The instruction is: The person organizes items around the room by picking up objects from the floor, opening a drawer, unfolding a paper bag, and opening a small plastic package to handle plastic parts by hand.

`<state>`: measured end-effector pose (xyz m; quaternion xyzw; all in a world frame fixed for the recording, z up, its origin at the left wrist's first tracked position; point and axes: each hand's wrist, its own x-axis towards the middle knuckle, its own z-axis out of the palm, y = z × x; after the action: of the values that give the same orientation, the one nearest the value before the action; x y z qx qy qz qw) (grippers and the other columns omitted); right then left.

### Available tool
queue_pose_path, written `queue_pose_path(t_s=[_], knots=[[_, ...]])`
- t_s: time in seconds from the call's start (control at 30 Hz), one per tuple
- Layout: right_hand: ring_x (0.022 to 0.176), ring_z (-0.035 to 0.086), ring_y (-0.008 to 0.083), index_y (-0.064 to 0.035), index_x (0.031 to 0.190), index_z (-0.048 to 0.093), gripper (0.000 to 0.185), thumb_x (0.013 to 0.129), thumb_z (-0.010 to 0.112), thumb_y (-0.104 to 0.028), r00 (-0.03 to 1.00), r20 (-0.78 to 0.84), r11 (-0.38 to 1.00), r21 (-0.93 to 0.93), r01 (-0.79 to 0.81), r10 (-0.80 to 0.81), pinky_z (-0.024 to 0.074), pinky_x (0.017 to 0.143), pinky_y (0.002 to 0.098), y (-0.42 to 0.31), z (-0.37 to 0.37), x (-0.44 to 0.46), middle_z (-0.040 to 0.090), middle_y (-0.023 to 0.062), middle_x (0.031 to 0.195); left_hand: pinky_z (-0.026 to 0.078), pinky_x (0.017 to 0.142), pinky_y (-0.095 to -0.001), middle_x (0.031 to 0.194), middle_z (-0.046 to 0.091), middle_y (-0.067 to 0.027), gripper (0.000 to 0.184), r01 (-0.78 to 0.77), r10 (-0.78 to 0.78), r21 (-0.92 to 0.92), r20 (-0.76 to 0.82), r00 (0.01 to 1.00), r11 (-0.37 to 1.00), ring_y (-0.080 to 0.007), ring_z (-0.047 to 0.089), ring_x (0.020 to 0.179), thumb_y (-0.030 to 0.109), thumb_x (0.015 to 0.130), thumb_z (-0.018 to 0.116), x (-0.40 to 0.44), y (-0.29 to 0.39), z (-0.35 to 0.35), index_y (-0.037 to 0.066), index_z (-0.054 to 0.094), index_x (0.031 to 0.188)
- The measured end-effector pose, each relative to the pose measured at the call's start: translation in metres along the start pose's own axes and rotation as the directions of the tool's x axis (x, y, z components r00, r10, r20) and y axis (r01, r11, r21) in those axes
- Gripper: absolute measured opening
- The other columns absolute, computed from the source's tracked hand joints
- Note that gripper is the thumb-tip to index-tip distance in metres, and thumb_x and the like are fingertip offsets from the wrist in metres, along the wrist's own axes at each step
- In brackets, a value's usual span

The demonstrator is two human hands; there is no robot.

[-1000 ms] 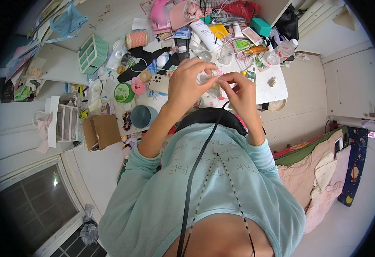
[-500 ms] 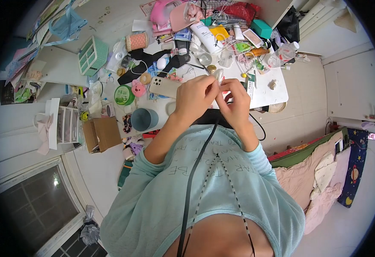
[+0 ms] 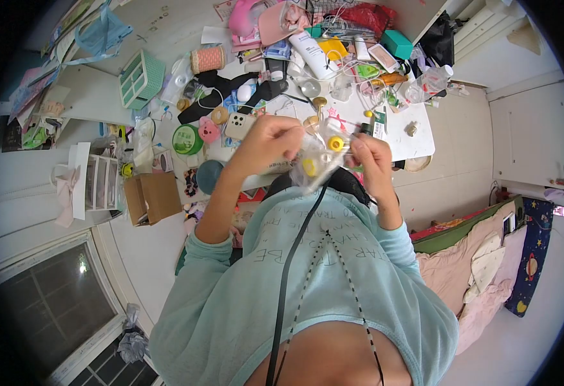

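Note:
A clear plastic bag (image 3: 317, 166) with small yellow pieces inside hangs between my hands, above the near edge of the cluttered table. My right hand (image 3: 373, 161) pinches its right side. My left hand (image 3: 270, 145), its fingers curled, is at the bag's upper left; what its fingertips hold is too small to make out. Behind the left hand lies a phone (image 3: 238, 125), partly covered. A round yellow piece (image 3: 336, 143) shows through the plastic near my right fingers.
On the white table (image 3: 417, 138) stand a green round tub (image 3: 186, 139), a white tube (image 3: 313, 55), a pink patterned roll (image 3: 207, 59) and a clear bottle (image 3: 429, 85). A blue-grey cup (image 3: 209, 175) and a cardboard box (image 3: 152, 198) are at the left.
My hands have moved apart from their close pinch, the left one leftward and the right one slightly right and down. The plastic bag now shows spread between them.

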<state>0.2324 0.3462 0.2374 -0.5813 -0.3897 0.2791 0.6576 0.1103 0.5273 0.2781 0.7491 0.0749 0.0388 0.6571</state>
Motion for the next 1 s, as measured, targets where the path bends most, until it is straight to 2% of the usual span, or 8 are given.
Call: queue_pose_path(t_s=[0.1,0.2,0.33,0.43,0.47,0.77,0.87,1.0], knots=[[0.050,0.042,0.0090,0.0011,0.064,0.046,0.028,0.087,0.042,-0.013,1.000,0.001,1.000,0.017,0.010,-0.010,0.0338,0.047,0.0238,-0.009,0.003,0.000,0.049,0.0043,0.056,0.033,0.051,-0.0203,0.061,0.050,-0.0003,0.023,0.008,0.000,-0.090,0.085,0.996,0.996,-0.0054,0.041,0.055,0.015,0.085,0.045,0.000,0.004,-0.004,0.002,0.047,0.066],[0.050,0.043,0.0085,0.0011,0.064,0.048,0.027,0.087,0.043,-0.012,0.996,-0.092,0.999,0.036,-0.001,0.004,0.0340,0.047,0.0225,0.001,0.010,0.000,0.050,0.0041,0.056,0.038,0.060,-0.0202,0.079,0.055,-0.0039,0.021,-0.018,0.013,-0.023,-0.196,0.981,1.000,-0.0075,0.048,0.069,0.020,0.087,0.045,0.006,-0.002,0.014,0.001,0.050,0.091],[0.050,0.045,0.0106,0.0016,0.066,0.051,0.024,0.086,0.045,-0.011,0.986,-0.135,0.989,-0.118,0.083,-0.099,0.0353,0.047,0.0230,0.004,0.020,0.001,0.051,0.0055,0.060,0.045,0.072,-0.0273,0.100,0.055,-0.0089,0.039,-0.189,0.252,0.199,-0.367,0.895,0.962,-0.0169,0.055,0.086,0.025,0.086,0.050,0.008,-0.019,0.047,0.000,0.046,0.116],[0.052,0.048,0.0138,0.0015,0.067,0.053,0.020,0.084,0.048,-0.010,0.985,-0.122,0.988,-0.110,0.108,-0.121,0.0365,0.048,0.0242,0.010,0.025,-0.002,0.050,0.0070,0.061,0.044,0.073,-0.0284,0.098,0.057,-0.0109,0.036,-0.131,0.167,0.123,-0.353,0.921,0.984,-0.0176,0.056,0.085,0.024,0.086,0.049,0.006,-0.027,0.057,-0.001,0.048,0.112],[0.052,0.048,0.0140,0.0015,0.068,0.053,0.020,0.083,0.049,-0.010,0.985,-0.148,0.995,-0.049,0.083,-0.089,0.0368,0.047,0.0244,0.007,0.029,-0.004,0.050,0.0070,0.061,0.041,0.080,-0.0249,0.100,0.056,-0.0102,0.035,-0.058,0.038,-0.049,-0.337,0.941,0.997,-0.0141,0.052,0.092,0.020,0.088,0.048,0.004,-0.022,0.059,-0.006,0.048,0.111],[0.057,0.051,0.0099,0.0030,0.078,0.055,0.021,0.086,0.050,-0.015,0.995,-0.092,0.954,-0.295,-0.058,0.032,0.0416,0.053,0.0237,0.017,0.038,-0.012,0.055,0.0056,0.064,0.043,0.061,-0.0281,0.075,0.057,-0.0132,0.026,-0.095,0.233,0.305,-0.457,0.859,0.948,-0.0123,0.053,0.068,0.013,0.087,0.046,0.003,-0.026,0.071,-0.003,0.054,0.106],[0.055,0.050,0.0114,0.0024,0.074,0.055,0.022,0.086,0.048,-0.015,0.993,-0.115,0.970,-0.240,-0.032,0.005,0.0404,0.052,0.0248,0.018,0.040,-0.014,0.053,0.0059,0.061,0.045,0.060,-0.0306,0.081,0.060,-0.0167,0.025,-0.039,0.200,0.338,-0.457,0.867,0.940,-0.0251,0.059,0.064,0.014,0.086,0.046,0.002,-0.028,0.070,0.001,0.056,0.105],[0.054,0.049,0.0133,0.0021,0.069,0.054,0.024,0.086,0.047,-0.015,0.992,-0.117,0.982,-0.178,-0.068,0.048,0.0387,0.051,0.0261,0.011,0.031,-0.015,0.052,0.0067,0.059,0.043,0.070,-0.0243,0.083,0.062,-0.0108,0.028,0.077,0.006,0.217,-0.360,0.933,0.973,-0.0123,0.057,0.079,0.014,0.089,0.043,0.002,-0.032,0.051,-0.002,0.054,0.108]])
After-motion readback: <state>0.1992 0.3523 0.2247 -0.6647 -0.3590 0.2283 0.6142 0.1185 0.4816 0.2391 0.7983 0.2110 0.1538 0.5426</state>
